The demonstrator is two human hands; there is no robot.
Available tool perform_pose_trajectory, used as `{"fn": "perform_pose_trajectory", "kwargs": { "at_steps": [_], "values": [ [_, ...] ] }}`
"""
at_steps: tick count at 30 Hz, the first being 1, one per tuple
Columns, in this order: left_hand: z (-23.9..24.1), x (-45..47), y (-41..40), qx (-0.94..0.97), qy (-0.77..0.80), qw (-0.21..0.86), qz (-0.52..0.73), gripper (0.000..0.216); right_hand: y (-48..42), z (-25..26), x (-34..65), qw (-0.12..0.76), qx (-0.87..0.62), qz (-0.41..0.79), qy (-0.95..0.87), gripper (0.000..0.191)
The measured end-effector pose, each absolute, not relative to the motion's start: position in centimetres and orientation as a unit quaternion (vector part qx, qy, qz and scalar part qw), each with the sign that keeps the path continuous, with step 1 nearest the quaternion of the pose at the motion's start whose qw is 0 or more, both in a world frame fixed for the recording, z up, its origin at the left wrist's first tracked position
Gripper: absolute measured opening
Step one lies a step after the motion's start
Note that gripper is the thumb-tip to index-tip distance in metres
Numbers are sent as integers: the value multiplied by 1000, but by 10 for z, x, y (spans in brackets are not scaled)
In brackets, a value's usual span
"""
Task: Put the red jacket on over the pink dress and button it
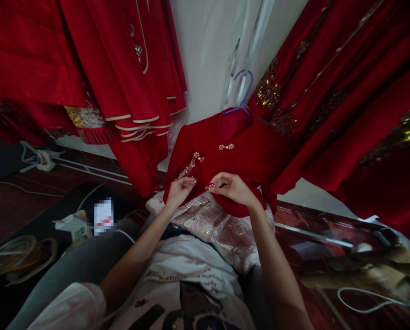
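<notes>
Across my lap lies a red jacket (246, 160) on a purple hanger (243, 98), its collar pointing away from me. Beaded flower fasteners (226, 146) sit near the collar, and a beaded ornament with a dangling strand (193, 162) is on the left of its front. My left hand (181, 190) is closed in a pinch over the jacket's lower left; what is between its fingertips is too small to name. Thumb and fingers of my right hand (235, 188) pinch the jacket near its lower front, where small red and white spots show at the fingertips. Pale shiny patterned fabric (222, 224) lies under the jacket.
Red garments with pale piping (122, 68) hang at the left. More red garments with gold sequins (329, 91) hang at the right. A white power adapter (74, 224), cables and a round clear container (10, 256) lie to my left. Metal rack bars (315, 236) run near the floor.
</notes>
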State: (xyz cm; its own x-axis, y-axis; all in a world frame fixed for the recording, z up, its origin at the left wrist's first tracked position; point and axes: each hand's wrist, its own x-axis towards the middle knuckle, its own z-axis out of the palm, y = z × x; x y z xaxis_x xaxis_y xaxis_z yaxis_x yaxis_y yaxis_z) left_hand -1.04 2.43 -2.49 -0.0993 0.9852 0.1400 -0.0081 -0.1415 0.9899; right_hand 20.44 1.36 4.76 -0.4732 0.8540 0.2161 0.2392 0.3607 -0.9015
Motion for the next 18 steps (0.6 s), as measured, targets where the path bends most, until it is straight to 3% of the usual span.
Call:
{"fn": "perform_pose_trajectory", "kwargs": {
  "at_steps": [6,12,18],
  "values": [
    [-20,-15,19,520,480,425,564,14,24,14,164,406,-439,323,-734,15],
    [-21,-10,19,528,481,415,564,14,28,11,167,425,-428,342,-720,20],
    [-23,-4,19,530,481,413,564,19,23,10,157,432,-444,291,-729,12]
  ]
}}
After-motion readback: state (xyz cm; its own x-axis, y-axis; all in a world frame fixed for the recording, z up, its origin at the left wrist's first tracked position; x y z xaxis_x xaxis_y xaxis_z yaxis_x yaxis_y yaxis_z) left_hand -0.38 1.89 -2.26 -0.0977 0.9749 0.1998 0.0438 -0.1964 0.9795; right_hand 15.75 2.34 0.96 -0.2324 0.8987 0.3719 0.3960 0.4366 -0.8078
